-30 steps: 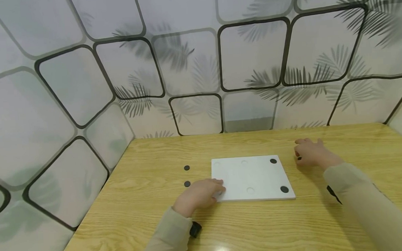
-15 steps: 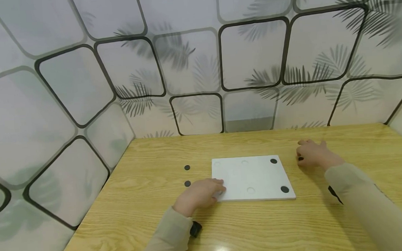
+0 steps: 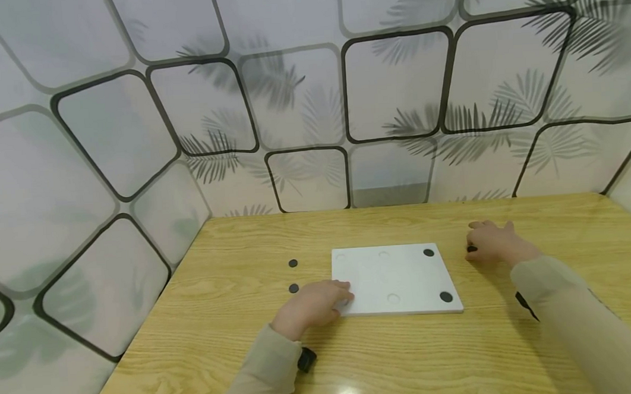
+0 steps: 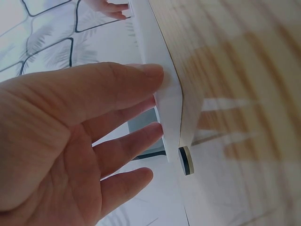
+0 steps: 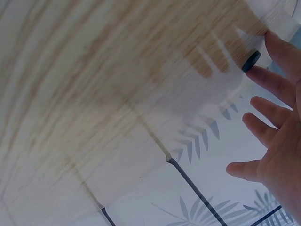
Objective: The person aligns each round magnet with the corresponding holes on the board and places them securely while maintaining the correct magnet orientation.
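Note:
A white board (image 3: 391, 276) with shallow round recesses lies on the wooden table. My left hand (image 3: 317, 303) rests on its near left corner; in the left wrist view the thumb and straight fingers (image 4: 127, 146) touch the board. To the right of the board, my right hand (image 3: 492, 244) is low over the table. Between its thumb and index finger is a small dark disc (image 5: 251, 61). The index fingertip appears to touch this disc, while the thumb tip looks apart from it. The other fingers are spread.
Two dark discs, a far one (image 3: 428, 253) and a near one (image 3: 446, 297), sit at the board's right corners. Left of the board lie two more, one farther (image 3: 293, 263) and one nearer (image 3: 293, 288). A patterned wall (image 3: 309, 179) borders the table (image 3: 236, 320).
My right hand has shifted very slightly to the right, and the disc at its fingers with it. The left hand and the board stay in place.

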{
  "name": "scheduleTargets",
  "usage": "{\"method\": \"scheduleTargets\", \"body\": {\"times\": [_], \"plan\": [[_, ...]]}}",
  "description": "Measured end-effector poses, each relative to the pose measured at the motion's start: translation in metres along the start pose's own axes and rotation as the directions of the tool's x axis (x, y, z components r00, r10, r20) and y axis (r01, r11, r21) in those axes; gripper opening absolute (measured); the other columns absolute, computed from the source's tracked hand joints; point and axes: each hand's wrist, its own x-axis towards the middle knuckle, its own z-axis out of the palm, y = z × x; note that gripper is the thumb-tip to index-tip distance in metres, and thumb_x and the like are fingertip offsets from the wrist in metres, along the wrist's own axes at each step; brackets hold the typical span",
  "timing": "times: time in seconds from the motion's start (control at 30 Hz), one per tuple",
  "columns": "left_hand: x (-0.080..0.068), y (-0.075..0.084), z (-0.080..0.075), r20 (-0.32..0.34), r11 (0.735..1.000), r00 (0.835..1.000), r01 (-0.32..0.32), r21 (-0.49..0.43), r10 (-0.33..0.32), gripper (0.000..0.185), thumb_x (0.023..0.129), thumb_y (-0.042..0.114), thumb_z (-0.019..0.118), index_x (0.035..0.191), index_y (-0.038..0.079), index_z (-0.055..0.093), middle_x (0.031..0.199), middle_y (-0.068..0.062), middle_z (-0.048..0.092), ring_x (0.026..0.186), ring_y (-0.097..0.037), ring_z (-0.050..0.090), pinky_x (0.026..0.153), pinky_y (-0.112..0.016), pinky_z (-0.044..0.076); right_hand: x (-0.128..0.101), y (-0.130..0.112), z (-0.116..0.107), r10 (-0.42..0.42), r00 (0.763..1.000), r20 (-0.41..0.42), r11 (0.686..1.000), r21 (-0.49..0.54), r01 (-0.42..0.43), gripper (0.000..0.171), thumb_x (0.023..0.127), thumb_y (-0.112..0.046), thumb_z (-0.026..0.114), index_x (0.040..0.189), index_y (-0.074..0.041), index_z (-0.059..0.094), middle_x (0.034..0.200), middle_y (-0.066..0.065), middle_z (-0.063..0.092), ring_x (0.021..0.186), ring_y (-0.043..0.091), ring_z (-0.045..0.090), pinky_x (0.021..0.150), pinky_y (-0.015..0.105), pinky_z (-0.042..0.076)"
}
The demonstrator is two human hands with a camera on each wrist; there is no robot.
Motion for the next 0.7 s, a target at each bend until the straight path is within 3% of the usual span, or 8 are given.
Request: {"method": "scheduleTargets", "body": {"times": [0.4, 0.7], "plan": [[0.002, -0.001, -0.002, 0.011, 1.0, 1.0, -0.001, -0.005, 0.001, 0.039, 0.08, 0.01, 0.064, 0.118, 0.016, 0.058, 0.131, 0.002, 0.044, 0.12, -0.012, 0.039, 0.097, -0.025, 0.033, -0.001, -0.004, -0.004, -0.021, 0.999, -0.036, 1.0, -0.022, 0.021, 0.012, 0.075, -0.012, 0.064, 0.066, -0.017, 0.058, 0.119, 0.032, 0.042, 0.107, 0.055, 0.033, 0.073, 0.079, 0.015], [0.003, -0.001, -0.002, 0.019, 1.0, 1.0, 0.02, -0.021, -0.019, 0.04, 0.081, 0.01, 0.063, 0.12, 0.017, 0.057, 0.132, 0.003, 0.044, 0.12, -0.012, 0.039, 0.098, -0.026, 0.033, -0.005, -0.009, -0.01, -0.019, 0.999, -0.028, 0.999, -0.031, 0.018, 0.013, 0.076, -0.013, 0.067, 0.066, -0.015, 0.059, 0.119, 0.033, 0.043, 0.105, 0.054, 0.035, 0.074, 0.078, 0.017]]}}
